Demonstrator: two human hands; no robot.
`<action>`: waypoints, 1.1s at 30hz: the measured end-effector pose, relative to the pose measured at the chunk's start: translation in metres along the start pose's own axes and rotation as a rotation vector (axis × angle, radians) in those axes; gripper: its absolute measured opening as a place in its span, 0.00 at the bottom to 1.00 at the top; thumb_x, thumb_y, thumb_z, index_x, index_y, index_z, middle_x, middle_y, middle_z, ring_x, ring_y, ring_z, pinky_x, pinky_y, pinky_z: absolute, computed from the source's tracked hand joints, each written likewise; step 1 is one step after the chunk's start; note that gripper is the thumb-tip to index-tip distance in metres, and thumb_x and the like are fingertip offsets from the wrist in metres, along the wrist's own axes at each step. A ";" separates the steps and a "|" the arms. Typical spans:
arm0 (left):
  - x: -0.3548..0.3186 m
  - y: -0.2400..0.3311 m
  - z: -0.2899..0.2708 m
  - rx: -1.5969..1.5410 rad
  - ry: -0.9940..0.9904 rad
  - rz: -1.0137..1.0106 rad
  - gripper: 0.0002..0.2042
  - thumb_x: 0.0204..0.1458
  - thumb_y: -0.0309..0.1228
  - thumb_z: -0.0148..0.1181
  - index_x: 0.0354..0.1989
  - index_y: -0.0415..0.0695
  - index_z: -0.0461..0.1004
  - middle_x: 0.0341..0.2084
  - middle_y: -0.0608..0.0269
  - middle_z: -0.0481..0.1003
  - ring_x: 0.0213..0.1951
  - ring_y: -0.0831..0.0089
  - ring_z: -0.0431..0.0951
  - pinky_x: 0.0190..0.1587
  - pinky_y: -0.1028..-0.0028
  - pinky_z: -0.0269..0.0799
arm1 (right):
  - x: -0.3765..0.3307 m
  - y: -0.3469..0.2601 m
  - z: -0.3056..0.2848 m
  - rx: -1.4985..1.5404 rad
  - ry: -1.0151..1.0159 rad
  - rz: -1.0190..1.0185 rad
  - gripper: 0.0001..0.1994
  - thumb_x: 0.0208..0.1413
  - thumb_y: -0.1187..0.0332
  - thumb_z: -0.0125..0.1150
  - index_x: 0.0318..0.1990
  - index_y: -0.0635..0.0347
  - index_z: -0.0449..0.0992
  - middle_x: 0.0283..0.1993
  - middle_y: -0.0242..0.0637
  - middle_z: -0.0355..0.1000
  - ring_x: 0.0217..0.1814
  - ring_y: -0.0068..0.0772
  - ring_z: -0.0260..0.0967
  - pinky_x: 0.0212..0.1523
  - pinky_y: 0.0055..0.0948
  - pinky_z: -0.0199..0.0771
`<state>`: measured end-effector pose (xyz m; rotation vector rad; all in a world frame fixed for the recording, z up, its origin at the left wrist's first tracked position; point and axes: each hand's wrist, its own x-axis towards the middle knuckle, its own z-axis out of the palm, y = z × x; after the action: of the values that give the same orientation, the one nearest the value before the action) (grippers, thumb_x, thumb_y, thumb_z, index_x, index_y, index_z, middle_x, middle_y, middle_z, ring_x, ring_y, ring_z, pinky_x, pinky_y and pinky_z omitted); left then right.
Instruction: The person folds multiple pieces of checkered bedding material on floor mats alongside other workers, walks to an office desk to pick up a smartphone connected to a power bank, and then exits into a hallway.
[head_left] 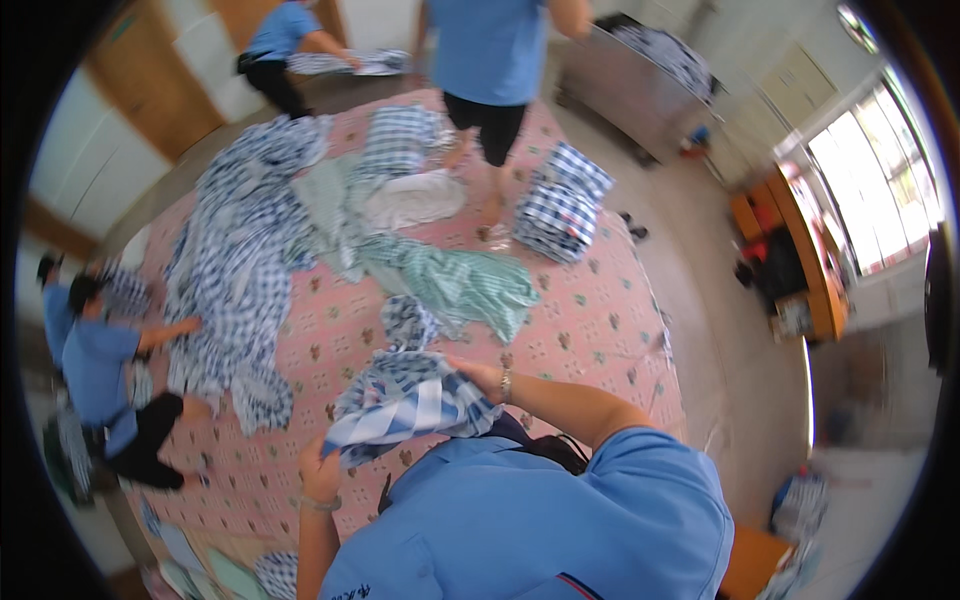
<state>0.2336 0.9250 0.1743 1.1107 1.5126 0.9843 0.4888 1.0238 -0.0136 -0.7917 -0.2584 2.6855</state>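
Note:
I hold a blue and white checked and striped cloth (405,395) bunched up in front of my chest. My left hand (320,468) grips its lower left corner. My right hand (478,375), with a bracelet at the wrist, grips its upper right edge. The cloth hangs over a pink patterned mat (590,320) that covers the floor.
Loose blue checked sheets (235,250), a green striped one (460,285) and a white one (415,198) lie across the mat. A folded checked stack (562,205) sits at the right. Three people in blue shirts work around the mat. A table (620,85) stands behind.

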 end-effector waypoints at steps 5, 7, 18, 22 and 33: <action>-0.061 0.015 -0.005 0.133 -0.243 0.367 0.08 0.44 0.29 0.51 0.26 0.35 0.68 0.18 0.59 0.67 0.21 0.71 0.67 0.23 0.74 0.61 | 0.021 0.036 -0.026 -0.056 0.088 0.135 0.26 0.42 0.49 0.52 0.47 0.56 0.63 0.47 0.34 0.63 0.47 0.31 0.61 0.49 0.32 0.57; -0.084 0.030 -0.007 0.253 -0.475 0.518 0.10 0.44 0.31 0.52 0.27 0.35 0.68 0.21 0.56 0.68 0.22 0.63 0.68 0.25 0.72 0.61 | 0.024 0.045 -0.017 -0.156 0.118 0.144 0.27 0.46 0.48 0.46 0.49 0.57 0.60 0.47 0.37 0.63 0.49 0.33 0.59 0.50 0.34 0.56; -0.139 -0.026 0.039 -0.013 -0.562 0.359 0.15 0.48 0.30 0.45 0.42 0.34 0.61 0.42 0.52 0.59 0.44 0.64 0.61 0.45 0.72 0.55 | 0.116 0.075 0.132 -1.073 0.054 -0.036 0.14 0.39 0.64 0.54 0.33 0.64 0.71 0.31 0.38 0.69 0.34 0.31 0.65 0.39 0.26 0.63; -0.157 -0.039 0.033 -0.202 -0.588 0.281 0.20 0.50 0.32 0.41 0.51 0.37 0.55 0.51 0.53 0.51 0.53 0.66 0.51 0.53 0.71 0.44 | 0.073 0.004 0.210 -0.516 -0.007 -0.221 0.12 0.41 0.73 0.51 0.35 0.69 0.69 0.34 0.38 0.69 0.35 0.30 0.66 0.38 0.26 0.65; -0.057 -0.108 -0.062 0.085 0.564 0.249 0.32 0.47 0.40 0.48 0.55 0.38 0.42 0.51 0.56 0.55 0.51 0.67 0.56 0.49 0.73 0.55 | -0.101 -0.002 0.229 -0.806 -0.668 -0.244 0.25 0.37 0.61 0.56 0.40 0.73 0.63 0.42 0.44 0.61 0.41 0.36 0.57 0.42 0.30 0.57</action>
<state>0.1605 0.8386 0.0974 1.1572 1.9023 1.5081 0.4430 0.9710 0.2268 0.0261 -1.5355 2.4728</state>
